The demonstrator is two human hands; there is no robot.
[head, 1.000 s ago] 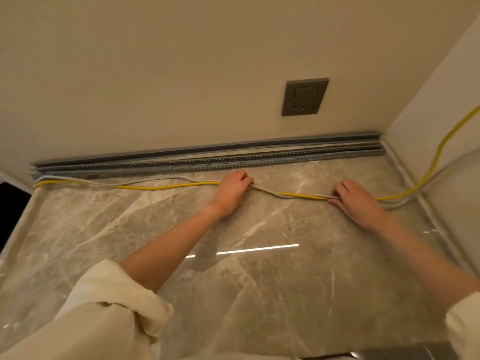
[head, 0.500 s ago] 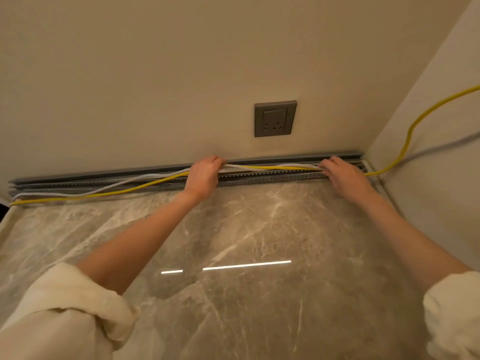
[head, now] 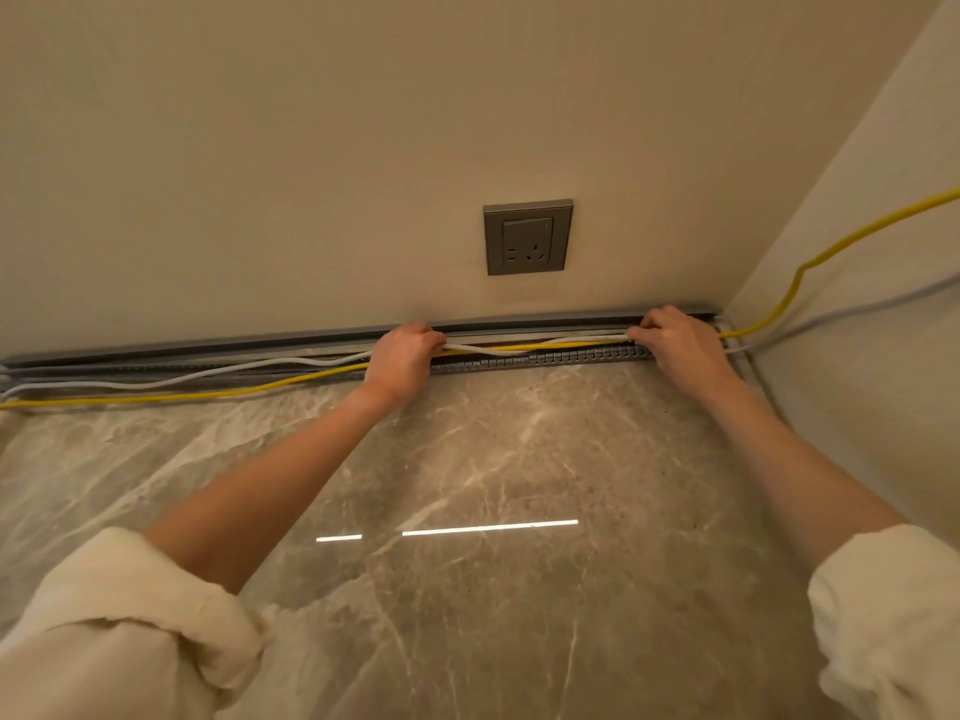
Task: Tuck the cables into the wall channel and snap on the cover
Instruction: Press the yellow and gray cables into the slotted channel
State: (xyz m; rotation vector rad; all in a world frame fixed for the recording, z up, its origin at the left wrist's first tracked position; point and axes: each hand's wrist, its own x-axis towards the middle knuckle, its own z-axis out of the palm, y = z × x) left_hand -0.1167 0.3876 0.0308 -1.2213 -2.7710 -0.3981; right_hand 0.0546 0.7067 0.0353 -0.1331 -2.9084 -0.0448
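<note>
A: Markings, labels, legible text?
B: None legible. Grey wall socket (head: 528, 237) above the channel, plain face, slots only.

A: Hand states?
B: Left hand (head: 400, 360) curled closed around the white cable (head: 171, 380) and yellow cable (head: 176, 396), at the channel's midpoint. Right hand (head: 675, 345) likewise pinched closed on both cables, near the corner end. Both held level with the channel's open front.

A: Location of the cables?
B: Stretched taut between the two hands, just in front of and partly over the grey wall channel (head: 545, 360) at the foot of the rear wall. Left of the left hand: sagged down and away from the channel, resting on the marble table (head: 519, 459) near its rear edge. Right of the right hand: yellow cable rising along the side wall, white cable running off along the same wall.

A: Channel condition?
B: Open; slotted front lip visible between the hands. Long grey strip (head: 208, 345) lying along the wall above it; cover or channel back, cannot tell.

A: Edges and clearance?
B: Channel bounded at right by the room corner, right hand just beside it. Wide bare marble in front of the channel. Rolled cream sleeves (head: 130, 631) at the near edge, well apart from the channel.
</note>
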